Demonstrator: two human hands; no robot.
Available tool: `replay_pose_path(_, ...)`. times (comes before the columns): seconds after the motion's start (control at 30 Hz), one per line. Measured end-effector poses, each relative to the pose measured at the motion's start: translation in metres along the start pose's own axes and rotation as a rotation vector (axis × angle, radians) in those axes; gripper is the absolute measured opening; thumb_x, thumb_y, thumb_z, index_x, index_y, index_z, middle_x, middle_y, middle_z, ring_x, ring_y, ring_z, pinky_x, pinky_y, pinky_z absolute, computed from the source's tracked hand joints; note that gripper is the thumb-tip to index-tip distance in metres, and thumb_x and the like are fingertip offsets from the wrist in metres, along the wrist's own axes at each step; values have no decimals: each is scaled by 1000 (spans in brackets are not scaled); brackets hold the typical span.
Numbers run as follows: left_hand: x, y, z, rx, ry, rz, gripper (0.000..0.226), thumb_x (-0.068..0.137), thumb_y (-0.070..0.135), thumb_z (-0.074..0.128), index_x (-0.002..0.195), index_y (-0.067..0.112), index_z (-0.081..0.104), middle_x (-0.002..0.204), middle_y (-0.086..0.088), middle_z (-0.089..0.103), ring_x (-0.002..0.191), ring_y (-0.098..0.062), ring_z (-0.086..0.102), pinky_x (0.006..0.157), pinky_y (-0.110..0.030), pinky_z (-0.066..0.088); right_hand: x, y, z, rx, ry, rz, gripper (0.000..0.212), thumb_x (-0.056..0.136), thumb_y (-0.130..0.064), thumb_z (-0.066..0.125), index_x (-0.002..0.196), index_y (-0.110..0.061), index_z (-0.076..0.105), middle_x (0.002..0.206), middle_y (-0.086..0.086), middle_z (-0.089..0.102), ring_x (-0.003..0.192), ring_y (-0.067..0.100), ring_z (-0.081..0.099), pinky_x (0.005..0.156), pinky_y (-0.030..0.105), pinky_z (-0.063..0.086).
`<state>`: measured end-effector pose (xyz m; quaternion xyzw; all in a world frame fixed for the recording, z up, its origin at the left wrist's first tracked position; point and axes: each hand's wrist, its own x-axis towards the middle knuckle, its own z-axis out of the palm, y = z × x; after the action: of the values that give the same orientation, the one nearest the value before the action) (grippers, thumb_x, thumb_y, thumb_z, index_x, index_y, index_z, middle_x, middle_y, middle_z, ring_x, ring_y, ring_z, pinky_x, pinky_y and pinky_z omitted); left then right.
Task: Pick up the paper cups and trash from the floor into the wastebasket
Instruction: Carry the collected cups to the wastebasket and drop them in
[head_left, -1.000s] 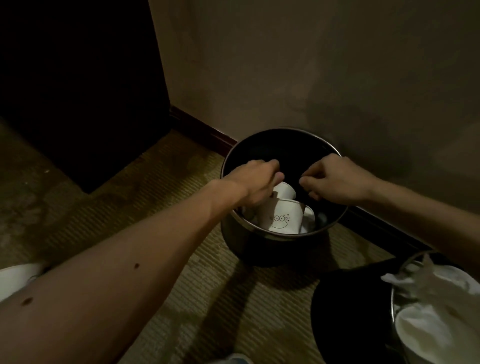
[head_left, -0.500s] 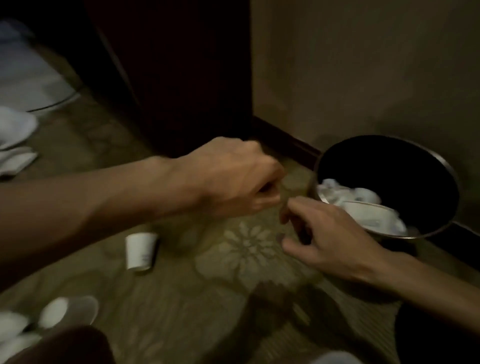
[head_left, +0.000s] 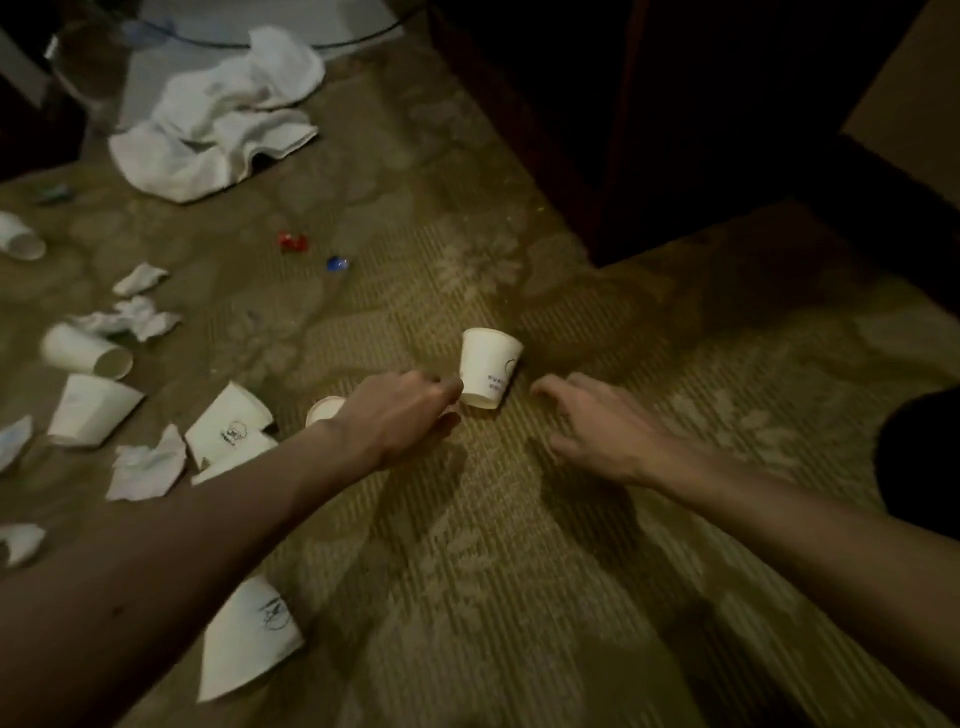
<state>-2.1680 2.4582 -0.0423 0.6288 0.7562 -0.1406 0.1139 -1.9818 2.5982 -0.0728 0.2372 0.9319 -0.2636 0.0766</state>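
L hand: fingers curled in, tips against lower left side of the paper cup. Thumb tucked under, near the cup's near end. Can't tell if it pinches the cup or only touches it.
R hand: fingers spread, loosely bent, holding nothing. Tips just right of the cup, a gap between, no contact.
Cup vs hands: sits between the 2 hands, a bit beyond them. L touching, R just beside.
Cup look: white paper, wider end away from the camera, narrower end toward the hands. Small dark print & part of a line drawing on the right side. Not crushed. Can't tell if it stands tilted or lies on its side.
Cup place: on the carpet, about mid-frame, near the dark furniture.
2nd cup: only its rim shows, just behind the L wrist.
Flattened cups: one w/ a drawing left of the L forearm, another below it, nearer the camera.
Side-lying cup: far left, mouth to the right.
Crumpled tissues: left, among the cups.
White towel: bunched, top left.
Small bits: red bit & blue bit, beyond the hands.
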Motion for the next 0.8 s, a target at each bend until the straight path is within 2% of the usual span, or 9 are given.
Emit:
replay_pose_path(0.1, 16, -6, 25, -103, 15, -56, 44, 104, 38, 40, 141, 14, 40, 127, -12, 58, 109, -29, 61, 87, -43, 52, 30, 0, 13, -26, -20, 33, 60, 93, -30, 57, 146, -28, 29, 129, 6, 51, 118, 27, 53, 97, 43, 46)
replay_pose_path(0.17, 24, -4, 36, -174, 56, -92, 50, 103, 38, 42, 145, 12, 33, 128, -15, 57, 109, -32, 61, 87, -41, 50, 41, 1, 16, -9, -16, 75, 67, 94, -28, 56, 151, -29, 22, 135, 9, 49, 122, 30, 51, 99, 44, 45)
replay_pose_path(0.23, 34, -7, 50, -286, 68, -148, 59, 102, 36, 46, 151, 12, 23, 131, -18, 54, 111, -33, 60, 88, -40, 47, 56, 1, 23, 30, -29, 112, 72, 94, -25, 56, 153, -32, 15, 138, 11, 46, 122, 32, 50, 97, 44, 44)
replay_pose_path(0.33, 43, -8, 65, -471, 14, -215, 83, 98, 28, 55, 157, 17, -3, 151, -20, 37, 128, -35, 50, 102, -44, 42, 75, 0, 31, 67, -56, 128, 75, 96, -23, 53, 155, -33, 8, 139, 13, 44, 121, 31, 49, 94, 41, 41)
replay_pose_path(0.4, 47, -8, 74, -566, -17, -241, 93, 96, 21, 59, 157, 19, -12, 159, -18, 25, 139, -34, 38, 111, -44, 34, 83, -2, 37, 108, -58, 125, 74, 98, -27, 50, 156, -34, 5, 139, 12, 44, 120, 28, 49, 91, 39, 39)
replay_pose_path(0.5, 50, -11, 82, -743, -2, -267, 97, 89, 13, 65, 158, 24, -2, 159, -11, 28, 144, -31, 29, 118, -44, 27, 90, -8, 46, 262, -27, 152, 65, 100, -39, 45, 155, -38, 8, 142, 9, 45, 110, 21, 51, 84, 35, 38)
replay_pose_path(0.6, 47, -14, 87, -942, 44, -274, 97, 83, 7, 69, 158, 29, 11, 154, -7, 39, 143, -27, 33, 116, -51, 32, 94, -12, 56, 399, 66, 203, 62, 98, -49, 48, 150, -37, 17, 141, 8, 50, 102, 17, 50, 81, 33, 37)
replay_pose_path(0.67, 43, -12, 91, -998, 42, -295, 97, 82, 6, 70, 158, 29, 13, 155, -6, 38, 144, -25, 32, 116, -50, 33, 94, -14, 61, 434, 119, 221, 62, 96, -50, 52, 147, -35, 22, 138, 7, 52, 99, 15, 49, 78, 32, 37)
replay_pose_path(0.8, 31, 2, 94, -1047, 62, -282, 92, 84, 4, 67, 156, 29, 17, 154, -7, 40, 142, -22, 35, 115, -35, 32, 91, -17, 69, 440, 196, 273, 57, 92, -59, 53, 136, -34, 27, 133, 9, 53, 97, 18, 50, 74, 33, 40)
